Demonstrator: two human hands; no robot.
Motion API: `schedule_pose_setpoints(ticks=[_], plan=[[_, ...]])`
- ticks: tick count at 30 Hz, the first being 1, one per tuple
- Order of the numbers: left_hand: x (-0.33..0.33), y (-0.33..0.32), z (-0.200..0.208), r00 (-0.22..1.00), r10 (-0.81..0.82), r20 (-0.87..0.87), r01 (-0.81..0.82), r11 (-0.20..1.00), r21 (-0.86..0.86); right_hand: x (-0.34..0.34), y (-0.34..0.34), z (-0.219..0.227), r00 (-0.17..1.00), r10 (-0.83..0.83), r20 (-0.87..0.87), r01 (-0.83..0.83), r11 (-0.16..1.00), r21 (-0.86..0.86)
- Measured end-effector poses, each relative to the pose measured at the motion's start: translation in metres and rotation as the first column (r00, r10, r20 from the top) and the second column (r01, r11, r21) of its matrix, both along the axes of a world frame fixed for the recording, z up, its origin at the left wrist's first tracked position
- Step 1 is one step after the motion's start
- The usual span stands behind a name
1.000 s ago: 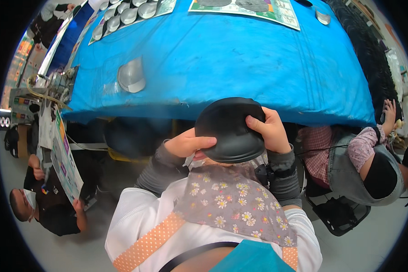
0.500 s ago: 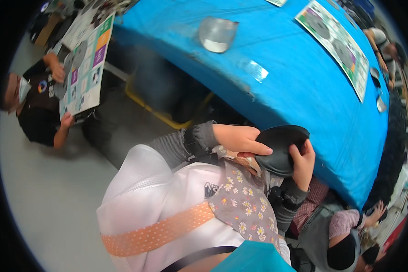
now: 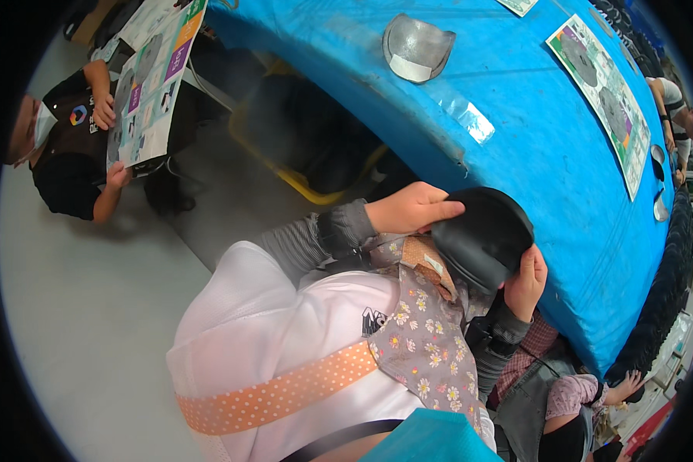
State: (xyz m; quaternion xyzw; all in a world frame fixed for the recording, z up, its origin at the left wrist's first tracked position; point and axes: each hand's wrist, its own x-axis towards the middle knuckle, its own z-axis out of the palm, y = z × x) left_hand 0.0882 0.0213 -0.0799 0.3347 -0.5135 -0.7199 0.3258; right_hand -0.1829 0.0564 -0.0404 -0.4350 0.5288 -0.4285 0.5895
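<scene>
I hold a black, curved, cup-shaped piece (image 3: 481, 231) in front of my apron, beside the edge of the blue-covered table (image 3: 539, 185). My left hand (image 3: 414, 208) grips its left rim, with the thumb stretched along the edge and the fingers partly hidden beneath. On the lower right rim, my right hand (image 3: 525, 283) pinches it. The hollow side and a creased flap near its lower edge show to me. A similar grey curved piece (image 3: 421, 45) with a pale label lies on the table.
A clear plastic strip (image 3: 467, 120) and a printed board (image 3: 604, 104) lie on the table. Dark and shiny curved pieces (image 3: 659, 206) sit near its right edge. A yellow-rimmed crate (image 3: 308, 192) is below. At left, a masked person (image 3: 65, 154) holds another board (image 3: 150, 92); others work at right.
The black piece has been tilted so its hollow face shows more. My left hand has risen slightly, and my right hand's thumb has moved from its face to the rim. The view has shifted.
</scene>
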Motion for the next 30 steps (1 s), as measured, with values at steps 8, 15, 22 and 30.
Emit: schedule_pose_setpoints(ticks=[8,15,22,30], plan=[[0.071,0.037,-0.093,0.767,0.605,0.213,-0.634,0.765,0.112,-0.026,-0.024,0.011,0.927,-0.277,-0.253,0.195,0.932,-0.306],[0.104,0.059,-0.186,0.472,0.81,0.348,-0.873,0.484,0.059,-0.034,-0.035,-0.003,0.927,-0.29,-0.239,0.252,0.951,-0.177],[0.135,0.058,-0.273,0.429,0.72,0.545,-0.874,0.484,0.05,-0.037,-0.037,-0.005,0.934,-0.298,-0.197,0.269,0.95,-0.159],[0.111,0.05,-0.212,0.484,0.354,0.8,-0.577,0.816,-0.012,-0.037,-0.036,-0.01,0.926,-0.332,-0.179,0.301,0.937,-0.177]])
